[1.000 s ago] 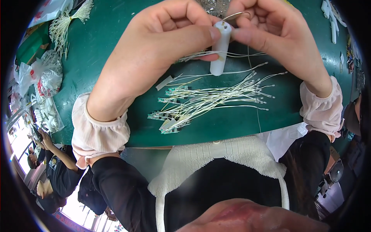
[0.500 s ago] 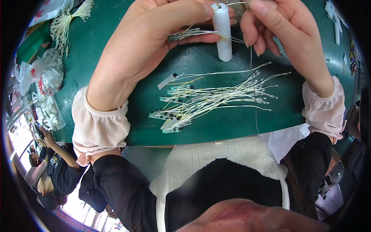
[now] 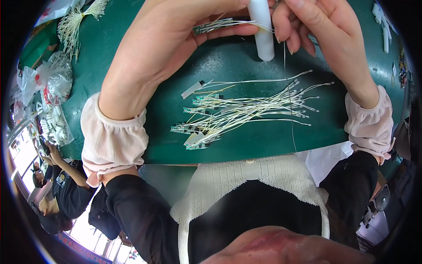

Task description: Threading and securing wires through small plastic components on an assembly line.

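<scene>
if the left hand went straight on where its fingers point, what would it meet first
Probably the right hand, whose curled fingers sit just right of the white tube held by the left hand; depth there is hard to judge.

A green table [image 3: 259, 143] bears wired circuit boards [image 3: 239, 110].

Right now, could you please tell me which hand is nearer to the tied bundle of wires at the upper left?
Left hand: it holds the white cylinder, right of the tied bundle. The right hand is farther right, past the cylinder.
</scene>
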### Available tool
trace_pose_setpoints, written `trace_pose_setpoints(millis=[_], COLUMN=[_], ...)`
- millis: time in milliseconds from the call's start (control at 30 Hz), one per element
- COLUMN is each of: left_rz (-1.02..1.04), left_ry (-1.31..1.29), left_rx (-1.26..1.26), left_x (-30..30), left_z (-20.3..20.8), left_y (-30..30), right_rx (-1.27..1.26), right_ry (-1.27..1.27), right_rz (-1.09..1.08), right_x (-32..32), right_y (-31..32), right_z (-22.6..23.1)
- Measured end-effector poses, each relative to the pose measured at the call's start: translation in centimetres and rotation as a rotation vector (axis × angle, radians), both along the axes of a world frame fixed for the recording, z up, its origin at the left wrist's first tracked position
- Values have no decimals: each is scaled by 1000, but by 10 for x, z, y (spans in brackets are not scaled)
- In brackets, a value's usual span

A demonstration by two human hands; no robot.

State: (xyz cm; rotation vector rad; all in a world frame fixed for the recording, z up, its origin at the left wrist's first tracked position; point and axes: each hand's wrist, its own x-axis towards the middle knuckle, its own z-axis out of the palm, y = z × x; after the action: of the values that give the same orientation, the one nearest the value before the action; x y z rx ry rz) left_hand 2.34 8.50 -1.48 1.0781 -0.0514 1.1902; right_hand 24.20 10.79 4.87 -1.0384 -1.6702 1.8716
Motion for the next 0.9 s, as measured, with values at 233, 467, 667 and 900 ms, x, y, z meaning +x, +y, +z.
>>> trace_pose_setpoints(millis=[233,467,667,900], left_rz=[3,163,56,214], left_ry=[1,282,115,526], left_rx=[-9,-425,-2,-848], left_x=[-6,-6,-3,2], left_z=[-16,11,-11,47], left_y=[0,-18,-7,-49], right_rx=[133,92,89,80], right_ry=[81,145,65,-121], right_rz=[123,101,71,188], right_x=[5,9,10,7], right_y=[12,13,9,9], right_z=[-12,-16,-6,5])
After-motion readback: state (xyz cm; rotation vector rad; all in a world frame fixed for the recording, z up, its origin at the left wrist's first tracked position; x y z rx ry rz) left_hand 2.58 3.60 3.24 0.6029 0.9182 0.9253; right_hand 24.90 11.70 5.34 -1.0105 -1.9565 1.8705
